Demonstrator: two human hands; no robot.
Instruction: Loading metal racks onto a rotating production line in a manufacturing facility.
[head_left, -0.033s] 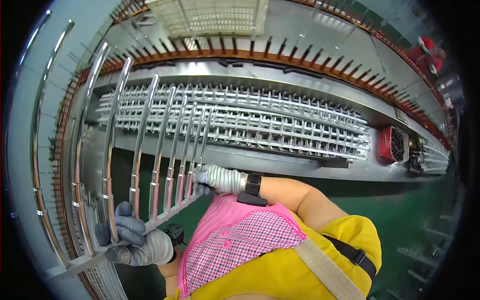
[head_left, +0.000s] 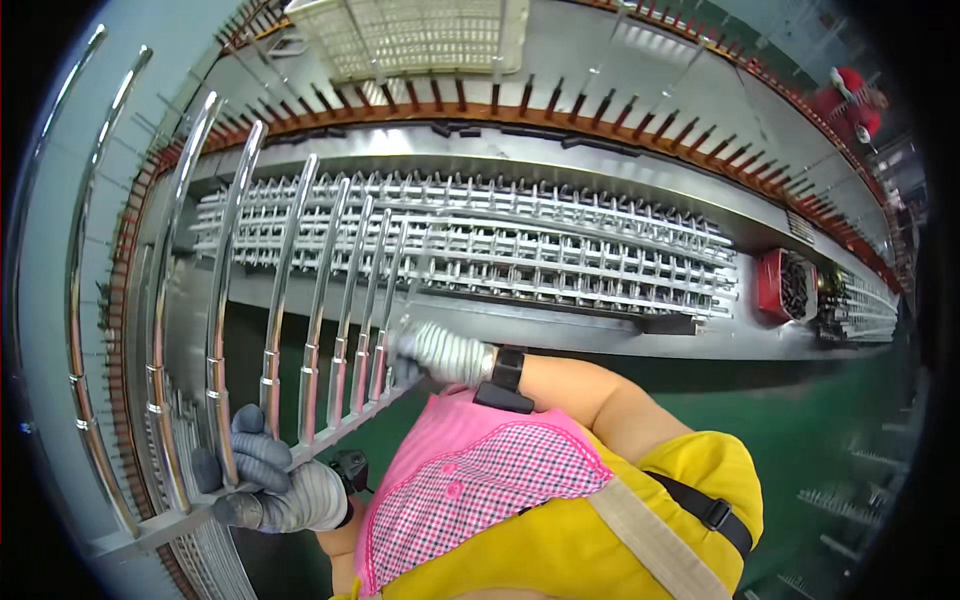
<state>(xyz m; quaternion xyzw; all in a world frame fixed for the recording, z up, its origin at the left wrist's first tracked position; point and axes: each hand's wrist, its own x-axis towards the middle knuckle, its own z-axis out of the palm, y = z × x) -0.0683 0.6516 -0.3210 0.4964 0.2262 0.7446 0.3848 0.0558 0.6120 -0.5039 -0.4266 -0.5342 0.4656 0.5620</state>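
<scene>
A long pale metal bar (head_left: 150, 534) runs slantwise across the left, bearing a row of upright shiny chrome tubes (head_left: 229, 250). My left hand (head_left: 268, 472), in a grey-striped glove with dark fingertips, is closed round the bar, its fingers beside the foot of one tube. At the bar's other end, my right hand (head_left: 443, 352), gloved alike, is closed at the lower end of the last tube in the row. Motion smears that tube and the right fingertips. The glove hides the spot where this tube meets the bar.
Beyond the tubes, a metal worktop holds stacked racks (head_left: 490, 240) of short silvery pegs. A red bin (head_left: 772, 290) of dark small parts stands right of them. Behind runs an orange rail (head_left: 460, 107) with dark upright pins. A cream basket (head_left: 430, 35) and a person in red (head_left: 848, 105) are farther off.
My right hand and the last tube have shifted slightly and are now blurred. The left hand keeps its place on the bar.
</scene>
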